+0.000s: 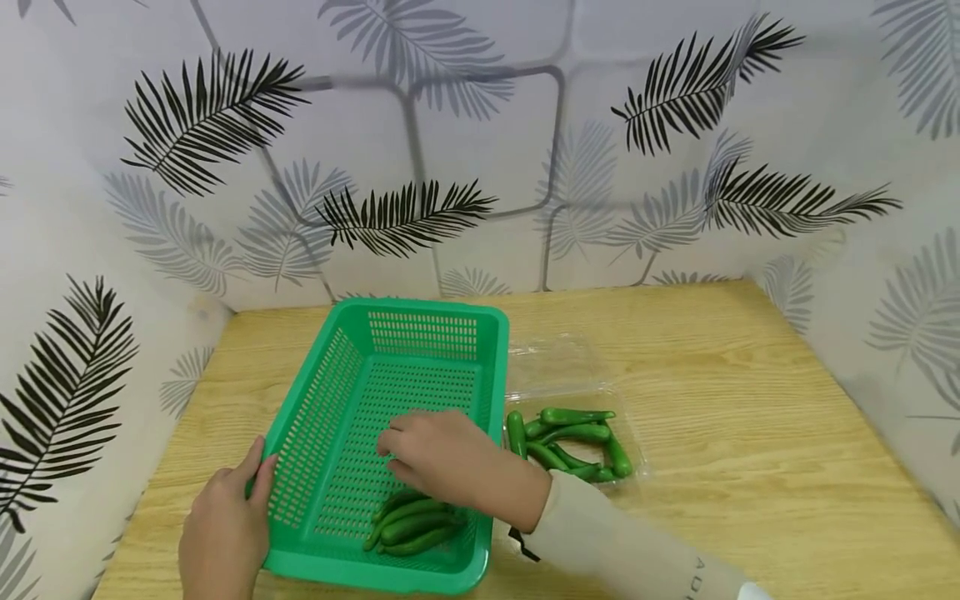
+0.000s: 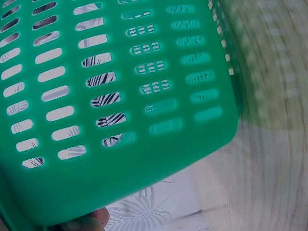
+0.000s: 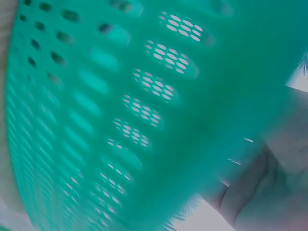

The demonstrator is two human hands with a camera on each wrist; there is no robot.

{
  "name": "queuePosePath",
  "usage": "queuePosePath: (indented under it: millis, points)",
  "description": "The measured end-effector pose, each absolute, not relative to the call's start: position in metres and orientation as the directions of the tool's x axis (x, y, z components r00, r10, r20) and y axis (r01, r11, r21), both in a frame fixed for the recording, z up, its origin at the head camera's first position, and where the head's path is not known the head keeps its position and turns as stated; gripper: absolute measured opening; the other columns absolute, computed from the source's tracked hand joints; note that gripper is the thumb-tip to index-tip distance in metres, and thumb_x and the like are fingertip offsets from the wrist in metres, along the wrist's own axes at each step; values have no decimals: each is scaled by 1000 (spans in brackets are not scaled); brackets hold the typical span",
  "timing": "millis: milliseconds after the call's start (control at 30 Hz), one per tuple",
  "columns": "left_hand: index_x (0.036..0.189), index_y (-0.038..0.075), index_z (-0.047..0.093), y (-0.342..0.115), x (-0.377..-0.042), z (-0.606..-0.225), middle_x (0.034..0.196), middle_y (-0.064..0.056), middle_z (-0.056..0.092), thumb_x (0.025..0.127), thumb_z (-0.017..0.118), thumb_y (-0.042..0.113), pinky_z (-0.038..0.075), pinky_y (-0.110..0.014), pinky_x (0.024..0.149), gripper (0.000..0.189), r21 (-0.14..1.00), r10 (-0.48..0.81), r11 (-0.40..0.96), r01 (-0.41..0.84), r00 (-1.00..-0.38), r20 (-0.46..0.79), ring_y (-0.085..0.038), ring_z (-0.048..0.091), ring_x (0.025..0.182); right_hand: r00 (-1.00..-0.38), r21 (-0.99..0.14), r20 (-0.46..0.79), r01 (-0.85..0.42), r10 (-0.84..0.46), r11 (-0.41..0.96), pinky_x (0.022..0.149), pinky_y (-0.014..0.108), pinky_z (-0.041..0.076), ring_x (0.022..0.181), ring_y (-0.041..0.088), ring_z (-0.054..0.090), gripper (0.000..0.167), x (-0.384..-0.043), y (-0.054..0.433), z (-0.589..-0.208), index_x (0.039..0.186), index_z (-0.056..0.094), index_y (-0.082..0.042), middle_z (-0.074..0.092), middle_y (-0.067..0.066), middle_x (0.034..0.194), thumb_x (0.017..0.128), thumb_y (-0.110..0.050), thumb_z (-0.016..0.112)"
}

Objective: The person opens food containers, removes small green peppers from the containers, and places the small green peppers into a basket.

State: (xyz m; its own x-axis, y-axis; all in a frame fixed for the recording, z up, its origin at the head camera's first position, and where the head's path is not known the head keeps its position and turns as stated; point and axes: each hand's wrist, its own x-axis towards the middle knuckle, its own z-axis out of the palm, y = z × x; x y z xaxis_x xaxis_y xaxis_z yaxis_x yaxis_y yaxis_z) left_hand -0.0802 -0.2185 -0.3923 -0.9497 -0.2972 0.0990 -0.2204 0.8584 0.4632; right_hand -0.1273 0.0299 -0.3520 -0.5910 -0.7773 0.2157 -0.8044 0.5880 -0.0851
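My left hand (image 1: 225,525) grips the left rim of a green plastic basket (image 1: 386,579), thumb on the inner side; in the left wrist view some fingertips (image 2: 89,222) show below the rim. Over the inside of the basket hovers my right hand (image 1: 442,458), fingers loosely bent, with no item visible in them. Several long green peppers (image 1: 416,523) lie together in the basket's near right corner, just below that hand. In the right wrist view the perforated basket wall (image 3: 192,110) partly hides the right hand (image 3: 269,187).
Right of the basket stands a clear plastic clamshell box (image 1: 636,454), its lid (image 1: 551,367) laid back. Several more green peppers (image 1: 573,433) are inside it. The wooden table (image 1: 735,400) meets a leaf-patterned wall covering (image 1: 480,150) at the back and sides.
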Motion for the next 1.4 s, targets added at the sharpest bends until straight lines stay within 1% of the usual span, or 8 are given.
queuePosePath:
  millis: [133, 300, 433, 567, 867, 1000, 1200, 1400]
  points:
    - [134, 16, 51, -219, -80, -392, 86, -14, 60, 97, 46, 42, 34, -33, 39, 46, 469, -310, 853, -227, -945, 105, -22, 45, 51, -594, -129, 267, -803, -759, 582, 55, 13, 41, 81, 2, 58, 13, -128, 41, -335, 102, 67, -22, 63, -10, 95, 91, -26, 63]
    - [135, 17, 50, -220, -80, -391, 89, -14, 61, 96, 45, 44, 36, -35, 41, 47, 471, -308, 851, -233, -947, 87, -23, 48, 54, -602, -173, 332, -796, -726, 580, 62, 17, 46, 88, 5, 58, 14, -130, 62, -322, 104, 66, -21, 63, -8, 100, 92, -25, 61]
    - [137, 17, 48, -221, -80, -391, 90, -14, 60, 97, 43, 46, 37, -35, 42, 50, 463, -297, 855, -235, -953, 66, -23, 49, 55, -620, -188, 409, -776, -670, 603, 66, 21, 48, 92, 8, 59, 14, -136, 83, -322, 103, 67, -19, 63, -7, 99, 90, -19, 63]
    - [137, 18, 47, -222, -79, -390, 86, -12, 59, 97, 43, 46, 36, -34, 42, 49, 453, -300, 858, -240, -952, 63, -21, 46, 53, -654, -197, 436, -739, -618, 644, 63, 22, 48, 92, 11, 59, 14, -143, 105, -325, 101, 67, -16, 63, -5, 98, 88, -14, 65]
    - [137, 18, 48, -220, -80, -391, 89, -12, 60, 96, 43, 47, 37, -34, 42, 50, 467, -303, 850, -243, -951, 59, -23, 48, 55, -794, -234, 306, -597, -525, 767, 71, 29, 50, 88, 12, 59, 13, -148, 155, -340, 100, 67, -13, 63, -2, 96, 87, -14, 67]
    - [136, 18, 49, -220, -79, -392, 91, -12, 61, 96, 43, 46, 40, -39, 45, 49, 461, -302, 857, -232, -950, 83, -29, 55, 62, -837, -254, 208, -546, -506, 799, 72, 32, 50, 89, 15, 60, 15, -148, 170, -352, 100, 68, -12, 64, -1, 96, 85, -14, 69]
    - [135, 19, 50, -220, -80, -392, 92, -12, 61, 96, 45, 46, 41, -41, 47, 48, 458, -307, 859, -230, -946, 101, -30, 57, 65, -881, -308, 73, -465, -467, 830, 75, 34, 50, 90, 18, 61, 18, -152, 187, -376, 101, 68, -9, 65, 3, 98, 83, -10, 70]
    - [135, 19, 51, -220, -81, -393, 87, -11, 61, 96, 46, 46, 40, -39, 45, 48, 456, -304, 861, -225, -947, 108, -26, 54, 59, -902, -313, 45, -421, -429, 851, 73, 35, 50, 88, 18, 61, 17, -152, 198, -390, 100, 69, -8, 64, 2, 95, 83, -9, 70]
